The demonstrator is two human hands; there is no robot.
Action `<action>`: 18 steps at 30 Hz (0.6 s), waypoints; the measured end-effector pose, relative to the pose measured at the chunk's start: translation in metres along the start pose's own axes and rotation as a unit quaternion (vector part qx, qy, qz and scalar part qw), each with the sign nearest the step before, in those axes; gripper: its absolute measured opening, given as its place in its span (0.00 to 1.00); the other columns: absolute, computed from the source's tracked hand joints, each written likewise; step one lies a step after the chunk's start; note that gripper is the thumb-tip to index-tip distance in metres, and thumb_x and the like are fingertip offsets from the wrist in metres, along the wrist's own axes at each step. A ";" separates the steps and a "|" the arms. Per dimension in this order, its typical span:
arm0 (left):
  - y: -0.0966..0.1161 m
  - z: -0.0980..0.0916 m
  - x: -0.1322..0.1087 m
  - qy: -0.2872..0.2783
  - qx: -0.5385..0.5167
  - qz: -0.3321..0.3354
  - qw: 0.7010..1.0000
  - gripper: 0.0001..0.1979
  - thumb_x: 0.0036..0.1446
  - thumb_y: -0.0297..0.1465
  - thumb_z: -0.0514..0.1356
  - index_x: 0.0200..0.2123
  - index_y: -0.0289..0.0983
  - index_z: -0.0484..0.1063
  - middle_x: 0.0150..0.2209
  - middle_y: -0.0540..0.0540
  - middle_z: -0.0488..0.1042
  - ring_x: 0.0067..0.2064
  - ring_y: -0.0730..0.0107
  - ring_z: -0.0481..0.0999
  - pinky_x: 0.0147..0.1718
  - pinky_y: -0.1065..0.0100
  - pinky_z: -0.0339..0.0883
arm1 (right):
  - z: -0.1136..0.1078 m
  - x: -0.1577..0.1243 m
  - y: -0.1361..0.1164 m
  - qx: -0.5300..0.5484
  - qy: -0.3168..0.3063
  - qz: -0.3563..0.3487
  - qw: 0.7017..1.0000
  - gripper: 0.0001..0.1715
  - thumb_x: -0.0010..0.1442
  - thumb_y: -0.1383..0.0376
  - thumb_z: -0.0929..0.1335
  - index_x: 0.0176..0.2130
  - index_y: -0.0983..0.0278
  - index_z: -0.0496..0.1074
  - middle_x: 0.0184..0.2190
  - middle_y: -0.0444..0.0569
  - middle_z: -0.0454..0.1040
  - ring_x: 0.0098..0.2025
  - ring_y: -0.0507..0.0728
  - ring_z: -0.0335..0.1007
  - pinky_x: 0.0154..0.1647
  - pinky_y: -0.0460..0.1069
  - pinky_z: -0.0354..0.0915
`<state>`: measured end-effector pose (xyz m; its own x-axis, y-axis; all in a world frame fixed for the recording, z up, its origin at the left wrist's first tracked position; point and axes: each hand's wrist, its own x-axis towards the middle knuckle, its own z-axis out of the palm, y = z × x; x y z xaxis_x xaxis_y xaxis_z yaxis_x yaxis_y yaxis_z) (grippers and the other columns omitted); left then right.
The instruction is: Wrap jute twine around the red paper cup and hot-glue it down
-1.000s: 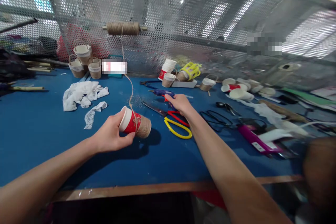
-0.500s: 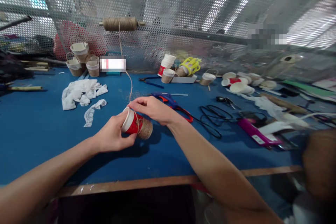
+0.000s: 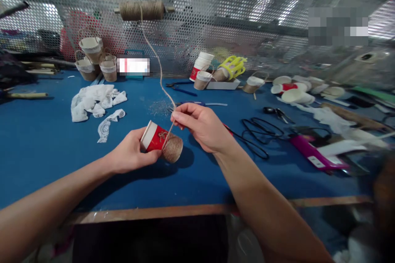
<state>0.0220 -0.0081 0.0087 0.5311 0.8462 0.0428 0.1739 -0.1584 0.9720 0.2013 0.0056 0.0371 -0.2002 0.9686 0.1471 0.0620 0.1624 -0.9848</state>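
Observation:
My left hand (image 3: 131,152) is closed round a red and white paper cup (image 3: 153,136), tilted on its side above the table. Rows of brown twine cover the cup's base end, which points right. A strand of twine (image 3: 161,72) runs from a spool (image 3: 142,10) on the mesh wall down to the cup. My right hand (image 3: 202,125) pinches that strand between thumb and fingers, just above and right of the cup. Behind this hand, a glue gun lies mostly hidden.
Twine-covered cups with handles (image 3: 91,49) stand at the back left. White lace (image 3: 92,100) lies left on the blue table. Pliers (image 3: 182,89), a black cable (image 3: 256,135), scissors (image 3: 279,114), a purple tool (image 3: 311,152) and more cups lie behind and to the right.
My right hand has moved right, away from the cup's rim, drawing the twine toward the base end. The left hand still holds the cup. The view has shifted slightly.

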 end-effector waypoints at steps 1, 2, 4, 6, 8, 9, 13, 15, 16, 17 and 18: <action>0.000 0.000 0.000 0.000 -0.006 -0.004 1.000 0.10 0.41 0.30 0.59 0.27 0.35 0.60 0.20 0.56 0.59 0.20 0.81 0.57 0.19 0.76 0.53 | 0.000 -0.002 0.000 -0.001 0.008 -0.007 1.000 0.08 0.50 0.63 0.69 0.27 0.66 0.68 0.24 0.42 0.70 0.25 0.47 0.60 0.28 0.45 0.57; 0.001 0.000 0.000 0.001 -0.013 -0.007 1.000 0.10 0.40 0.30 0.59 0.27 0.35 0.60 0.20 0.56 0.60 0.20 0.81 0.57 0.19 0.76 0.54 | -0.001 -0.004 0.001 -0.003 0.018 -0.015 1.000 0.08 0.50 0.63 0.69 0.27 0.66 0.68 0.24 0.42 0.70 0.25 0.47 0.61 0.28 0.45 0.58; 0.000 -0.001 0.001 0.004 -0.026 -0.013 1.000 0.11 0.40 0.30 0.60 0.28 0.35 0.61 0.21 0.55 0.61 0.21 0.80 0.58 0.19 0.76 0.55 | -0.001 -0.007 0.001 -0.011 0.036 -0.027 0.999 0.08 0.50 0.63 0.69 0.28 0.65 0.68 0.24 0.42 0.69 0.26 0.47 0.61 0.29 0.45 0.59; -0.002 -0.002 0.001 0.004 -0.035 -0.017 0.999 0.11 0.41 0.29 0.60 0.29 0.34 0.61 0.22 0.55 0.61 0.21 0.80 0.59 0.20 0.76 0.56 | -0.001 -0.008 0.002 -0.021 0.049 -0.032 0.998 0.08 0.50 0.63 0.69 0.27 0.65 0.68 0.23 0.42 0.69 0.26 0.47 0.62 0.29 0.45 0.60; -0.002 -0.002 0.000 0.001 -0.036 -0.014 0.999 0.11 0.41 0.29 0.60 0.29 0.34 0.61 0.21 0.55 0.61 0.21 0.80 0.59 0.20 0.76 0.56 | -0.001 -0.008 0.003 -0.034 0.055 -0.032 0.997 0.08 0.50 0.62 0.69 0.27 0.65 0.68 0.24 0.42 0.69 0.26 0.48 0.62 0.30 0.45 0.60; -0.002 -0.002 -0.001 -0.001 -0.033 -0.011 0.999 0.10 0.42 0.28 0.60 0.28 0.34 0.61 0.21 0.56 0.61 0.21 0.80 0.58 0.20 0.76 0.55 | 0.000 -0.008 0.003 -0.040 0.055 -0.032 0.997 0.08 0.50 0.62 0.69 0.27 0.65 0.68 0.24 0.42 0.69 0.26 0.48 0.62 0.30 0.45 0.61; 0.000 -0.001 -0.003 -0.013 -0.024 0.006 1.000 0.09 0.43 0.28 0.60 0.28 0.34 0.61 0.21 0.55 0.61 0.21 0.81 0.58 0.20 0.77 0.56 | 0.002 -0.007 0.005 -0.049 0.054 -0.029 0.997 0.07 0.50 0.63 0.68 0.27 0.65 0.68 0.23 0.41 0.69 0.26 0.47 0.62 0.31 0.45 0.61; 0.000 -0.001 -0.004 -0.018 -0.024 0.014 0.999 0.09 0.43 0.28 0.60 0.29 0.34 0.62 0.22 0.54 0.62 0.22 0.80 0.59 0.20 0.77 0.57 | 0.003 -0.006 0.006 -0.050 0.053 -0.026 0.997 0.07 0.50 0.63 0.68 0.28 0.65 0.68 0.24 0.41 0.69 0.26 0.47 0.62 0.31 0.45 0.61; 0.000 -0.001 -0.005 -0.018 -0.023 0.019 0.999 0.09 0.44 0.28 0.60 0.30 0.33 0.62 0.22 0.54 0.63 0.22 0.80 0.59 0.21 0.77 0.58 | 0.003 -0.006 0.006 -0.052 0.053 -0.025 0.997 0.07 0.51 0.63 0.68 0.28 0.65 0.68 0.24 0.41 0.69 0.26 0.47 0.62 0.31 0.45 0.61; 0.000 -0.001 -0.005 -0.019 -0.022 0.025 0.999 0.09 0.44 0.28 0.60 0.30 0.33 0.62 0.23 0.54 0.63 0.22 0.80 0.60 0.21 0.77 0.58 | 0.003 -0.006 0.006 -0.056 0.053 -0.023 0.997 0.08 0.51 0.63 0.68 0.28 0.66 0.68 0.24 0.41 0.69 0.26 0.47 0.62 0.31 0.45 0.61; 0.000 -0.001 -0.005 -0.018 -0.020 0.030 0.999 0.09 0.44 0.28 0.60 0.30 0.33 0.62 0.23 0.54 0.63 0.22 0.80 0.60 0.21 0.77 0.58 | 0.003 -0.006 0.007 -0.061 0.054 -0.020 0.996 0.08 0.51 0.63 0.68 0.28 0.66 0.68 0.24 0.41 0.69 0.26 0.47 0.62 0.31 0.45 0.61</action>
<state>0.0184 -0.0119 0.0084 0.5699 0.8164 0.0933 0.1088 -0.1876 0.9762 0.1998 0.0005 0.0294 -0.0990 0.9743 0.2024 0.1766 0.2174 -0.9600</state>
